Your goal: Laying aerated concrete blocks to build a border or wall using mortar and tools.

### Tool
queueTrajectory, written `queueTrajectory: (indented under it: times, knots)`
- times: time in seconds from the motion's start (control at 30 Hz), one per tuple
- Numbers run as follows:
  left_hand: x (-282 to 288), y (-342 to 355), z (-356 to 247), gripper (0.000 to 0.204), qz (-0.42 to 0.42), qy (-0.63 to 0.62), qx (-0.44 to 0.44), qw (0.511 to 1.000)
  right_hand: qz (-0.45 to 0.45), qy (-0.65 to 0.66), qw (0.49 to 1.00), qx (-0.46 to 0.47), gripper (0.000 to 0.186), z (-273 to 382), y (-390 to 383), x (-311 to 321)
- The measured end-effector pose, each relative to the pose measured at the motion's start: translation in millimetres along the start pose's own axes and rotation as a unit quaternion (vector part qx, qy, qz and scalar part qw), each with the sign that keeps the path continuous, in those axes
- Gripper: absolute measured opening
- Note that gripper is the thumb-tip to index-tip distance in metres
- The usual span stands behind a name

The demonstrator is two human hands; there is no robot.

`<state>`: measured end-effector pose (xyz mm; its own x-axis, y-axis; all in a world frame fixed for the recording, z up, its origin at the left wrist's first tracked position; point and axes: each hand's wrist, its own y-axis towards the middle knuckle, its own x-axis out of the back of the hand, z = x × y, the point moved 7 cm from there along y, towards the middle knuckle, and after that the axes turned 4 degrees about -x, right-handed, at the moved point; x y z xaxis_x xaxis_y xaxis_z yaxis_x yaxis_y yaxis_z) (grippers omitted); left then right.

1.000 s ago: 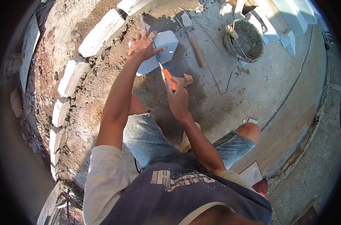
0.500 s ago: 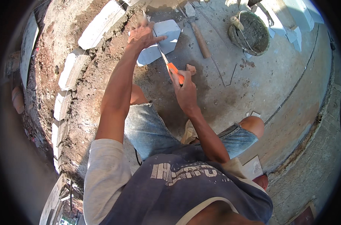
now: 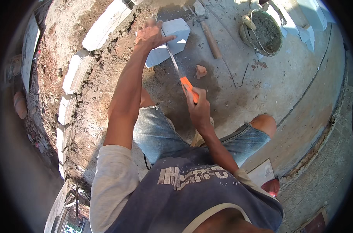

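My left hand [image 3: 149, 37] presses, fingers spread, on a white eight-sided board or tile [image 3: 176, 35] on the ground, its fingertips blurred. My right hand [image 3: 199, 110] grips an orange-handled saw [image 3: 189, 86], its long thin blade reaching up to the board beside my left thumb. A broken reddish brick piece [image 3: 201, 71] lies right of the blade. A wooden-handled hammer [image 3: 210, 39] rests right of the board.
A bucket of wet grey mortar [image 3: 261, 37] with a tool handle in it stands at upper right, near pale tile pieces [image 3: 308, 37]. A bent thin rod [image 3: 238, 83] lies below it. A row of white blocks with a string [image 3: 69, 81] runs along the left.
My right hand has moved down and right with the saw, drawing more blade back from the board and uncovering the brick piece. My left hand stays on the board. The view has shifted slightly.
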<state>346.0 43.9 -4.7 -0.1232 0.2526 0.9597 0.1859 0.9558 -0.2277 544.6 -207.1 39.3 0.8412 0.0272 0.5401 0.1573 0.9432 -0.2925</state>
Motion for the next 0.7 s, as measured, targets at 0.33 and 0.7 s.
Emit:
queueTrajectory:
  times: [0.33, 0.7]
  knots:
    - [3, 1, -12, 0.091, 0.003, 0.023, 0.001, 1.0, -0.018, 0.035, 0.999, 0.036, 0.028, 8, 63, -20]
    - [6, 2, 17, 0.093, 0.02, 0.018, 0.007, 1.0, -0.016, 0.002, 0.997, 0.072, 0.027, -25, -44, 16]
